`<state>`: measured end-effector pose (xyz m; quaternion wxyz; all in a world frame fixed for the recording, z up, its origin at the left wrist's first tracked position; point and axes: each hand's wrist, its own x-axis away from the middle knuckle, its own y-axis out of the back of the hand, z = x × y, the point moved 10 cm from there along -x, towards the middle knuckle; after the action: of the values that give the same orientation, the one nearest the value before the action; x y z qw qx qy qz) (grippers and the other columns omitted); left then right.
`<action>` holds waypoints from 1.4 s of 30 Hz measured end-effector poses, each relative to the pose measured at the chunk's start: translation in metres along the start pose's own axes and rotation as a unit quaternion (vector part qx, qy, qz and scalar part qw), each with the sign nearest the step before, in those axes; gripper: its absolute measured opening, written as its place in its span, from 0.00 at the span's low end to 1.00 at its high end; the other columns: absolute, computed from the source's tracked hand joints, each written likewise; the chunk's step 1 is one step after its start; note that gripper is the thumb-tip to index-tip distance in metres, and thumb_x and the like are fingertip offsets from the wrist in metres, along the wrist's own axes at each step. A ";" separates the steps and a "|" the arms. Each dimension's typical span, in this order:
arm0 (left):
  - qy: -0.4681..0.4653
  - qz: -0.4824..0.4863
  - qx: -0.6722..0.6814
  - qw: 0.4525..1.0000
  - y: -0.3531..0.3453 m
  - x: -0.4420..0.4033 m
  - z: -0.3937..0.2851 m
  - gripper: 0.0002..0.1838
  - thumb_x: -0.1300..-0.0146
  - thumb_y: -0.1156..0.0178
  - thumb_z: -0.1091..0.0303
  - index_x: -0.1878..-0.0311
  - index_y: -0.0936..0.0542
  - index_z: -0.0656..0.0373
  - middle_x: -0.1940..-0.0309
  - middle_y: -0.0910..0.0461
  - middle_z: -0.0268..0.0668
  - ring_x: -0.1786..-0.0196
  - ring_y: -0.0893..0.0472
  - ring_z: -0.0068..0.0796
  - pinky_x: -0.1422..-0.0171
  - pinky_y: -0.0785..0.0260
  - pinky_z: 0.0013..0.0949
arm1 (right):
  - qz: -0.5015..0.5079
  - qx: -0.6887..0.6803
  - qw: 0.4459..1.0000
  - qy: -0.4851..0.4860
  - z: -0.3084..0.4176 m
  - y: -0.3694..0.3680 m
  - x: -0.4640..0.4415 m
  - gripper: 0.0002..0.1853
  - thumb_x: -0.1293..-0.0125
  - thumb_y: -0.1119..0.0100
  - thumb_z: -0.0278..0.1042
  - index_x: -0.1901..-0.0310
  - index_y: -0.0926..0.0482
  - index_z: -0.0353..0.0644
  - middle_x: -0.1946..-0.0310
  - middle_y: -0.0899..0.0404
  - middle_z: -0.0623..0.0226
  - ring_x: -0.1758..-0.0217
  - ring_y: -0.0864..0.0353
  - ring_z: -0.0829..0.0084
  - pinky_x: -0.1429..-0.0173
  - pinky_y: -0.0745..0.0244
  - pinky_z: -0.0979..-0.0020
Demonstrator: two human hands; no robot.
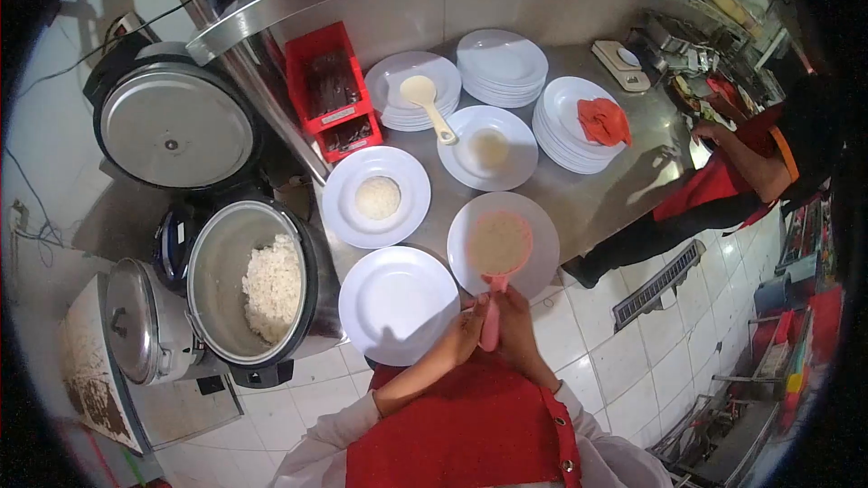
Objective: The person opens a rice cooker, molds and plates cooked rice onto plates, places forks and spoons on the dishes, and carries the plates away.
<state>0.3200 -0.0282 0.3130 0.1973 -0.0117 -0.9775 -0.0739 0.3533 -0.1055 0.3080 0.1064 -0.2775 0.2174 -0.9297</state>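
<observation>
My right hand [514, 320] is closed round the handle of a pink scoop [489, 330]. The fingers of my left hand [465, 333] are closed on the same handle from the other side. The scoop's round pink-rimmed head lies over a white plate [541, 276] at the counter's front edge; whether it touches the plate is unclear. Left of it sits a bare white plate [398, 303], close by my left hand. Behind, one plate [341, 215] carries a round mound of rice [377, 198]. Another plate [517, 172] bears a pale round patch [489, 149].
An open rice cooker [210, 330] holding rice [273, 294] stands left. Stacked plates [502, 59] line the back, one stack under a cream rice paddle [429, 104], another under a red cloth [603, 121]. Red bins [324, 72] and a scale [620, 66] flank them. A co-worker [746, 163] stands right.
</observation>
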 end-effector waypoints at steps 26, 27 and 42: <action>0.205 -0.037 0.536 0.818 -0.060 -0.054 0.086 0.18 0.28 0.65 0.67 0.47 0.39 0.76 0.53 0.31 0.57 0.49 0.26 0.48 0.41 0.29 0.44 | -0.121 0.895 0.338 0.265 0.037 0.026 -0.027 0.43 0.46 0.46 0.30 0.30 0.56 0.39 0.76 0.30 0.70 0.80 0.26 0.80 0.79 0.27 0.80; 0.192 -0.034 0.537 0.821 -0.059 -0.054 0.083 0.18 0.28 0.66 0.67 0.47 0.40 0.76 0.53 0.31 0.58 0.49 0.26 0.48 0.40 0.30 0.44 | -0.122 0.895 0.338 0.264 0.034 0.027 -0.028 0.43 0.46 0.46 0.30 0.30 0.56 0.39 0.76 0.30 0.70 0.80 0.26 0.80 0.79 0.27 0.80; 0.186 -0.039 0.516 0.835 -0.055 -0.055 0.079 0.18 0.28 0.67 0.67 0.40 0.42 0.67 0.44 0.35 0.53 0.44 0.29 0.45 0.35 0.34 0.44 | -0.076 0.840 0.491 0.218 0.063 0.034 -0.028 0.38 0.40 0.48 0.33 0.30 0.55 0.45 0.73 0.26 0.59 0.77 0.22 0.60 0.75 0.26 0.62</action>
<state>0.3377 -0.0705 0.2122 0.3500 0.1440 -0.8181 0.4330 0.4144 -0.1483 0.3269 0.1672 0.1395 -0.6721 -0.7077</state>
